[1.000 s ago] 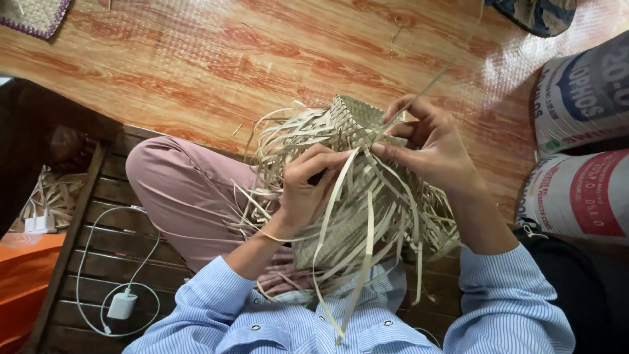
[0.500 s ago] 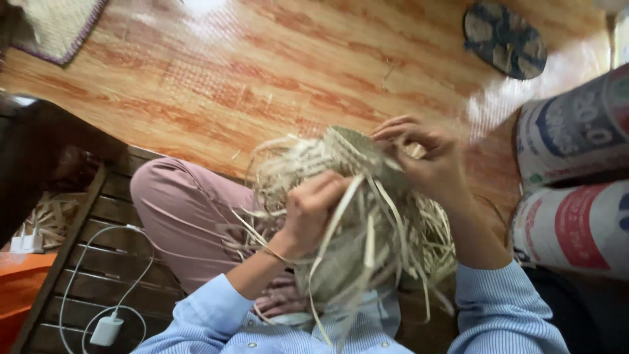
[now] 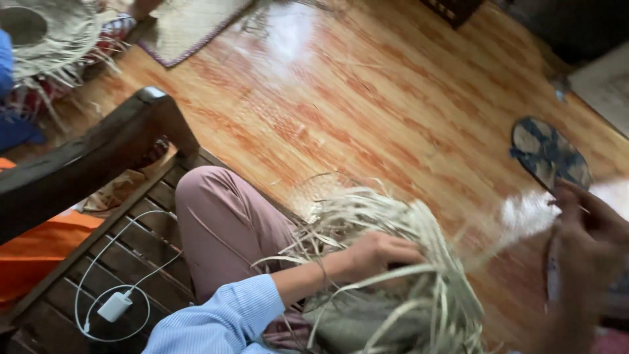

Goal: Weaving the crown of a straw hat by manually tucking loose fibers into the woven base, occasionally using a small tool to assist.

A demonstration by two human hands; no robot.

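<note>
A: The largest element is the polished wooden floor (image 3: 367, 111), glossy under window glare; a blue patterned sandal (image 3: 549, 152) lies on it to the right, and a woven mat (image 3: 190, 26) at the top. What sits on the slatted wooden bench (image 3: 72, 262)?

B: The person, one knee in pink trousers (image 3: 226, 223) raised. In the lap is the half-woven straw piece (image 3: 386, 262), its loose pale strips fanning out and down toward the floor. A white charger (image 3: 114, 306) with its looped cable lies on the slats to the left.

A: And the hands?

B: The left hand (image 3: 380, 252) presses down on the woven bundle, fingers curled closed over the strips. The right hand (image 3: 586, 242) is lifted clear at the frame's edge, blurred; it appears to pinch a single pale strip (image 3: 552, 278), though the blur leaves the grip uncertain.

A: What risk does the figure illustrate?

B: As a judgement: with only one hand pinning the work, the unsecured strips could spring out of sequence and loosen the weave. The strip drawn out to the right may crease or split if it is pulled at a sharp angle, and the trailing ends hang near the bench edge, where they could snag between the slats.

A: Smaller hazards?

B: The charger cable lies close to the dangling straw; tangling is possible. Another straw hat (image 3: 46, 39) lies at top left, well apart.
</note>
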